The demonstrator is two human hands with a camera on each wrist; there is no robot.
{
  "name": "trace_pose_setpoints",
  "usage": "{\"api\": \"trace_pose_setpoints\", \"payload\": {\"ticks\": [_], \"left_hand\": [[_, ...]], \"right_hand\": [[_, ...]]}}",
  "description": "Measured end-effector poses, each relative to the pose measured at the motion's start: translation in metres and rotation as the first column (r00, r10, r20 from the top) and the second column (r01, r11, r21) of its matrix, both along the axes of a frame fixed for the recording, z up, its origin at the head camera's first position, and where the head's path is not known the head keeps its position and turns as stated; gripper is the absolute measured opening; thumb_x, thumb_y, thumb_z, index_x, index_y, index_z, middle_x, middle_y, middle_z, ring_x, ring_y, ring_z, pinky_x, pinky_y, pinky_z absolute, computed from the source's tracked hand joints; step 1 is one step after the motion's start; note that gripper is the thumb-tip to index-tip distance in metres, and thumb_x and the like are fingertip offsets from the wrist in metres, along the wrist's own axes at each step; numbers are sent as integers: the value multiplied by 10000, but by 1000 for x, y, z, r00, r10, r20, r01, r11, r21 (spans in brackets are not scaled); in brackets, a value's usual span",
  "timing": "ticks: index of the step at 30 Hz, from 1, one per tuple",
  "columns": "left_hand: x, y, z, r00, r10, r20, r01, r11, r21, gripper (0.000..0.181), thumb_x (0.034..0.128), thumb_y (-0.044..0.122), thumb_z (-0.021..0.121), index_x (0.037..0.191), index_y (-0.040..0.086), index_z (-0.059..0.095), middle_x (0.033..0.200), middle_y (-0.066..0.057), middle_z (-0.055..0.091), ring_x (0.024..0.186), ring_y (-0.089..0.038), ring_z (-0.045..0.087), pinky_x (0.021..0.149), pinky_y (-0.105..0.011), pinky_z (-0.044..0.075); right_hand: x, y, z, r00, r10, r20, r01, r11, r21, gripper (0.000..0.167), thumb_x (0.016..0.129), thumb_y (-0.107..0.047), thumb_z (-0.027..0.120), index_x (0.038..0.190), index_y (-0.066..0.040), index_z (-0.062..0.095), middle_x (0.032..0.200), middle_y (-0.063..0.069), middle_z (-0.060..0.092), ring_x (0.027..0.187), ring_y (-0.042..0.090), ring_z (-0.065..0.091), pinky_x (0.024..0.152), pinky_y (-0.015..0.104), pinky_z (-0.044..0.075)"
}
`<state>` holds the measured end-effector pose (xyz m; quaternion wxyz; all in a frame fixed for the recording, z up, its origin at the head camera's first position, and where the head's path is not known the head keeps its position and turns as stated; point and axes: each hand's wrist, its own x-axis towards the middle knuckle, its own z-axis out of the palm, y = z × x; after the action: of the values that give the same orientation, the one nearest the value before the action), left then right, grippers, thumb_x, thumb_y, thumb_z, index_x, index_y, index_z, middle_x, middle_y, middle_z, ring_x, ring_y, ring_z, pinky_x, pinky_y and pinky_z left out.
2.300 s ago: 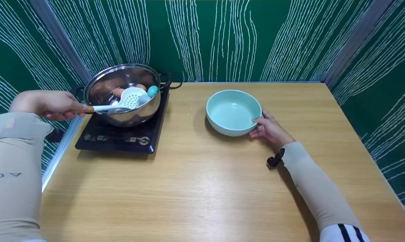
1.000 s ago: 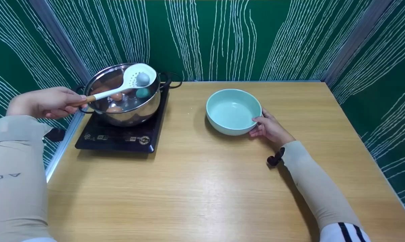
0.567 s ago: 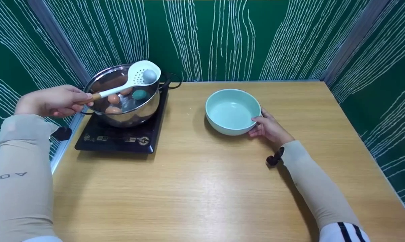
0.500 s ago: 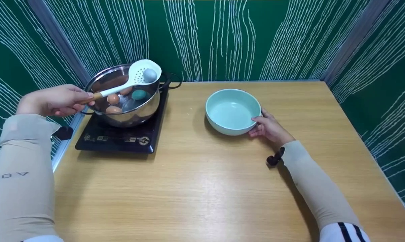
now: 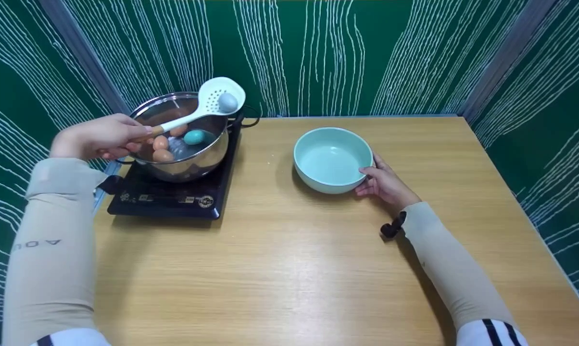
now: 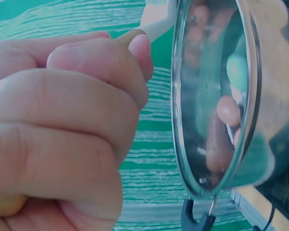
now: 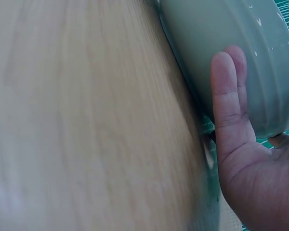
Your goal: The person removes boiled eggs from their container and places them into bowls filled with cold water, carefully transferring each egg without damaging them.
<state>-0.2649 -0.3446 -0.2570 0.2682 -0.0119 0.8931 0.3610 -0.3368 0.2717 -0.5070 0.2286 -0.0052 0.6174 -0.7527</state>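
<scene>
My left hand [image 5: 99, 136] grips the wooden handle of a white slotted spoon [image 5: 207, 98]. A pale blue egg [image 5: 228, 103] lies in the spoon's bowl, raised above the far right rim of a steel pot [image 5: 193, 166]. Inside the pot sit a turquoise egg [image 5: 194, 137] and several brown eggs [image 5: 162, 155]. In the left wrist view my curled fingers [image 6: 77, 106] wrap the handle beside the pot. My right hand [image 5: 388, 182] holds a mint-green bowl [image 5: 333, 158], thumb over its rim, with fingers along its outer wall in the right wrist view. No contents show in the bowl.
Under the pot is a black induction cooker [image 5: 169, 206], on the left of the wooden table [image 5: 289, 269]. A black cable [image 5: 253, 120] loops behind the pot. Green walls with white streaks [image 5: 337, 57] enclose the back and sides.
The slotted spoon has come up out of the pot with the pale blue egg on it, then shifted right and higher with my left hand. My right hand and the bowl stay put.
</scene>
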Motion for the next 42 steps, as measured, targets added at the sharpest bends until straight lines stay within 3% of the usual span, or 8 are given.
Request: {"api": "trace_pose_setpoints", "payload": {"ticks": [5, 9, 15, 23, 26, 33, 38, 42], "left_hand": [[-7, 14, -2, 1000, 14, -1, -14, 998, 54, 360, 1168, 455, 464, 1207, 180, 693, 706, 91, 508, 470, -70, 396, 471, -202, 357], [-12, 24, -3, 1000, -1, -6, 1, 998, 66, 377, 1163, 465, 475, 1265, 170, 685, 717, 97, 519, 459, -68, 392, 465, -203, 352], [-18, 40, -6, 1000, -25, -13, 26, 996, 84, 394, 1155, 480, 490, 1169, 136, 682, 716, 80, 531, 475, -71, 410, 452, -211, 351], [-21, 64, -13, 999, -41, 2, 40, 990, 133, 373, 1165, 432, 495, 1218, 91, 635, 717, 66, 492, 487, -87, 446, 461, -216, 372], [-21, 73, -17, 998, -63, -4, 63, 991, 115, 386, 1161, 441, 502, 1240, 85, 629, 713, 69, 493, 470, -92, 436, 447, -223, 376], [-23, 88, -27, 993, -105, -47, 108, 992, 72, 396, 1168, 428, 485, 1242, 77, 653, 740, 63, 498, 508, -97, 432, 472, -232, 382], [-26, 98, -32, 992, -117, -44, 121, 986, 110, 371, 1165, 416, 504, 1211, 91, 677, 726, 53, 505, 491, -91, 435, 456, -217, 378], [-28, 106, -38, 988, -144, -64, 149, 985, 86, 384, 1156, 454, 510, 1183, 114, 687, 732, 48, 512, 508, -97, 439, 454, -221, 377]], "right_hand": [[0, 0, -2, 1000, 5, -15, -5, 1000, -12, 811, 1151, -148, 515, 1749, -377, 18, 1059, 104, 739, 702, 230, 786, 725, 392, 679], [0, -1, -1, 1000, 7, -13, -7, 1000, -3, 802, 1153, -160, 519, 1750, -370, 27, 1110, 101, 733, 717, 226, 790, 737, 391, 680], [0, 1, 2, 1000, 7, -5, -7, 1000, 14, 798, 1156, -180, 517, 1750, -378, 23, 1223, 123, 685, 734, 218, 791, 757, 378, 678], [3, 0, 4, 1000, -1, -1, 1, 1000, 24, 816, 1144, -207, 562, 1747, -401, 48, 1379, 115, 589, 746, 210, 788, 772, 368, 676], [3, -1, 3, 1000, -5, 3, 5, 999, 33, 815, 1145, -203, 555, 1747, -399, 41, 1414, 115, 538, 743, 205, 785, 767, 360, 675], [1, -3, 2, 1000, -6, 14, 6, 1000, 14, 825, 1147, -171, 526, 1749, -372, 0, 1092, 98, 721, 710, 221, 790, 738, 377, 678], [3, -2, 5, 1000, -4, 18, 4, 1000, 19, 823, 1148, -191, 535, 1748, -378, 4, 1069, 85, 740, 730, 226, 792, 748, 380, 679], [4, -1, 4, 1000, -10, 25, 9, 1000, 26, 817, 1149, -213, 543, 1748, -386, 14, 1084, 92, 735, 742, 229, 790, 761, 384, 679]]}}
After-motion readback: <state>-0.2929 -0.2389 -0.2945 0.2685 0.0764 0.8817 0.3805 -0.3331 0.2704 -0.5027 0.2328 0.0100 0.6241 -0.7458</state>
